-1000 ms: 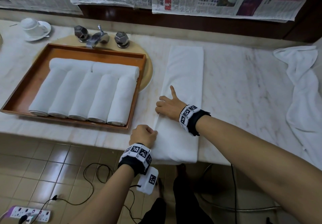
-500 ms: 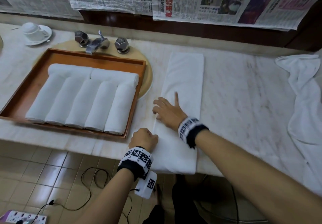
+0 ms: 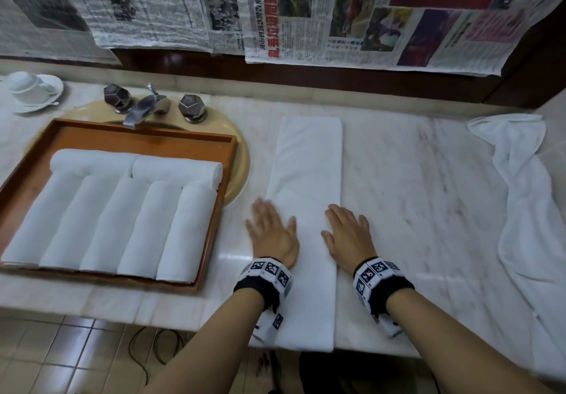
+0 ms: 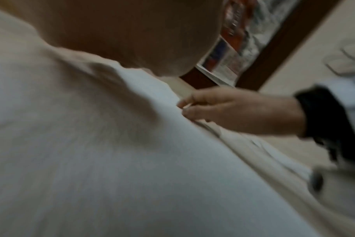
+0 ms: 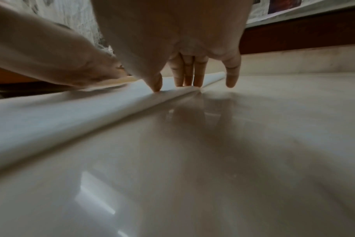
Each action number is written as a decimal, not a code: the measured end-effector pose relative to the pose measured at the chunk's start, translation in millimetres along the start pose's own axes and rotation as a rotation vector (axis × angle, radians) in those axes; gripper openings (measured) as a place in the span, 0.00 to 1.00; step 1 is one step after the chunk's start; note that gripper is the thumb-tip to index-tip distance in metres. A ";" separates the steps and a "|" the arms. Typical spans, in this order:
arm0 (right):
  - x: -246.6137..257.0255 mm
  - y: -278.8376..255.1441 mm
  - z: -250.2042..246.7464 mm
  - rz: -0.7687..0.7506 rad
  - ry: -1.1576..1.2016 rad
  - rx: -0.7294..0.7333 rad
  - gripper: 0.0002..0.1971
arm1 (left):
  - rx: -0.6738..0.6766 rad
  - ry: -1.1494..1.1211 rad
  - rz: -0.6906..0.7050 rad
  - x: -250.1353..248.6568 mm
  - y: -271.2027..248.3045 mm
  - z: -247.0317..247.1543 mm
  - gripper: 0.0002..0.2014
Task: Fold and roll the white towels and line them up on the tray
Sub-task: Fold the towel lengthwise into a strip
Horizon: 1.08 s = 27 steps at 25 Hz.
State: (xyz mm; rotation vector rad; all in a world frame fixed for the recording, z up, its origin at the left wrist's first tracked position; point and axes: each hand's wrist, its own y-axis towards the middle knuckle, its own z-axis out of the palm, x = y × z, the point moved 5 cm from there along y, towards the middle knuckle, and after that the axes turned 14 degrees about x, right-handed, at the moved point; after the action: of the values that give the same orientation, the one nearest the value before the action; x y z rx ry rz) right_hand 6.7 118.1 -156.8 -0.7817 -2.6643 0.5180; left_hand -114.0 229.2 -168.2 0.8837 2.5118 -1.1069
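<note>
Folded towel (image 3: 306, 240) is laid lengthwise on counter (image 3: 428, 210), 3 o'clock of tray (image 3: 214, 210). It's flanked by L hand (image 3: 272, 234) and R hand (image 3: 349, 237), fingers spread flat, nothing pinched, prob. to square edges before rolling. Seven rolled towels (image 3: 122, 216) are already lined up in tray.

A long folded white towel (image 3: 307, 210) lies flat at centre frame, running from the near tabletop edge toward the wall. At left, a brown tray (image 3: 214, 210) holds seven rolled towels (image 3: 122, 222): five side by side, two crosswise behind. A loose towel (image 3: 526, 197) lies crumpled at right.
</note>
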 end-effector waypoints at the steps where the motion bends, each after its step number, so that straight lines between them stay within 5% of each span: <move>1: -0.1 6.8 -8.4 0.007 0.012 -0.036 0.25 | 0.042 0.061 0.147 -16.4 4.2 1.1 0.32; 3: -0.6 22.9 -18.9 0.041 -0.002 -0.016 0.25 | 0.133 0.055 0.248 -30.3 20.9 -4.1 0.30; 6: -9.3 48.0 -29.0 0.133 -0.032 0.098 0.26 | 0.024 -0.145 -0.194 -12.0 49.1 -36.0 0.31; 7: -11.9 52.8 -30.6 0.151 -0.037 0.114 0.26 | 0.003 -0.128 -0.198 -19.0 51.2 -42.2 0.31; 10: -12.3 56.2 -31.3 0.153 -0.079 0.050 0.24 | 0.119 0.118 0.226 -62.6 63.5 -30.9 0.30; 11: -11.9 55.4 -29.8 0.152 -0.101 0.019 0.24 | 0.169 0.101 0.254 -61.9 71.7 -31.0 0.30; 14: -15.5 56.9 -26.6 0.139 -0.112 -0.047 0.26 | 0.004 -0.192 -0.152 -25.1 93.1 -63.4 0.32; 15: -18.6 60.1 -25.3 0.138 -0.092 -0.009 0.27 | -0.005 -0.144 -0.171 -26.1 94.7 -70.2 0.32; 18: -22.2 63.8 -25.7 0.111 -0.078 0.116 0.33 | 0.159 0.219 0.337 -63.5 89.5 -51.7 0.30; 19: -23.3 63.2 -28.0 0.112 -0.079 0.130 0.35 | 0.227 0.259 0.370 -63.7 91.2 -46.8 0.30; 22: -29.1 62.9 -37.3 0.134 -0.059 0.147 0.37 | 0.118 0.230 0.058 -41.2 107.6 -63.6 0.30; 27: -50.6 82.3 -46.1 0.146 -0.024 0.222 0.32 | 0.300 0.469 0.300 -62.8 105.1 -55.2 0.30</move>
State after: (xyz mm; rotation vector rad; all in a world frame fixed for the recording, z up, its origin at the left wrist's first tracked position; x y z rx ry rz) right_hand 102.5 165.6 -160.7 -0.9097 -2.5262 0.8482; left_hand 1.1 298.2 -163.2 1.7155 2.4586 -1.3121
